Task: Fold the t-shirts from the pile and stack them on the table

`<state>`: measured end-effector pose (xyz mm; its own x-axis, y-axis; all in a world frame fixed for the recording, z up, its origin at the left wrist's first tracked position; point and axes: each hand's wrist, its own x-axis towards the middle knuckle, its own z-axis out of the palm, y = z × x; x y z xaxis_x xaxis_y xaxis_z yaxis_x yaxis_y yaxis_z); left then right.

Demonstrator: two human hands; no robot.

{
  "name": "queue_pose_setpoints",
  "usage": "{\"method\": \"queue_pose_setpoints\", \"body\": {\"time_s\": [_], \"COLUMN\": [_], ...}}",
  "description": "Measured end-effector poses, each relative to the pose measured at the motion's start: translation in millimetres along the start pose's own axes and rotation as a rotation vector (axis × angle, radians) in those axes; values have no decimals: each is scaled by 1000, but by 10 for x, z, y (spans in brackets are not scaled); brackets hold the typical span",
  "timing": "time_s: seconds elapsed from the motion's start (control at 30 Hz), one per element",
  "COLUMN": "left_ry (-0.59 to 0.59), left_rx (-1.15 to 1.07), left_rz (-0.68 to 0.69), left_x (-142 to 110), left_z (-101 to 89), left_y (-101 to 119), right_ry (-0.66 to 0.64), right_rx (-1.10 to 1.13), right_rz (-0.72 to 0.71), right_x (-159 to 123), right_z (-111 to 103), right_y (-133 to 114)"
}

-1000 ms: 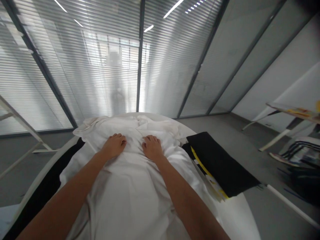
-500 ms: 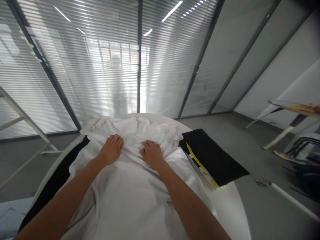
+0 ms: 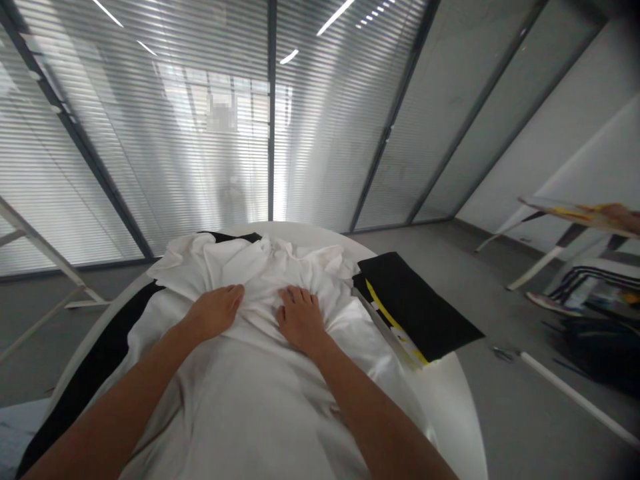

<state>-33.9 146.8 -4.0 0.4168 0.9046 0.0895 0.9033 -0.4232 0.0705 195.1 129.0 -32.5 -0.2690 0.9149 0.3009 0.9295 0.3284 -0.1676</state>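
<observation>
Resting palm down on a crumpled white cloth [image 3: 250,393], the left hand [image 3: 214,312] and the right hand [image 3: 300,320] lie near the middle of the fabric, a little apart from each other. The left hand's fingers [image 3: 231,297] are pressed together and slightly curled, with folds bunching just ahead of them. The right hand's fingers [image 3: 300,299] are slightly spread, their tips sinking into the cloth. Neither hand pinches anything.

The white cloth lies in loose folds on a round white table [image 3: 453,407], covering most of the tabletop. A strip of black fabric [image 3: 95,353] shows along its left side. Touching its right side is a flat black pack [image 3: 417,307] with a yellow stripe along one edge.

Slatted blinds [image 3: 150,133] fill the glass walls beyond the table, and a white frame [image 3: 35,247] stands at the left. On the grey floor [image 3: 500,427] to the right lie a white rod [image 3: 565,387] and a dark bag [image 3: 600,347]. Farther right, a striped cloth [image 3: 590,287] sits beneath a tilted board with yellow marks [image 3: 575,217].
</observation>
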Motion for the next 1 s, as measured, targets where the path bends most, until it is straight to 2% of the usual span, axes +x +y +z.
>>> {"method": "queue_pose_setpoints", "body": {"time_s": [0.13,0.37,0.43,0.5,0.57,0.67,0.77,0.87,1.0], "left_ry": [-59,-146,-156,-143,-105,-48,-46,-55,-57], "left_rx": [-43,-101,-147,-238,-341,-410,-395,-396,-381], "left_rz": [3,-99,-117,-114,-119,-175,-221,-236,-274], "left_x": [-10,-10,-14,-10,2,30,48,60,72], "left_z": [-16,-72,-87,-74,-38,29,69,82,96], "left_y": [-8,44,17,-45,-121,-206,-231,-230,-217], "right_ry": [-18,-45,-110,-237,-350,-241,-115,-87,-69], "right_rx": [-11,-79,-105,-102,-74,-30,-24,-13,-46], "right_rz": [3,-5,-61,-109,-85,21,77,106,242], "right_x": [-72,-109,8,214,459,750,873,922,994], "right_z": [-43,-148,-242,-333,-371,-269,-51,133,247], "right_y": [-59,-113,-76,-11,62,165,288,470,728]}}
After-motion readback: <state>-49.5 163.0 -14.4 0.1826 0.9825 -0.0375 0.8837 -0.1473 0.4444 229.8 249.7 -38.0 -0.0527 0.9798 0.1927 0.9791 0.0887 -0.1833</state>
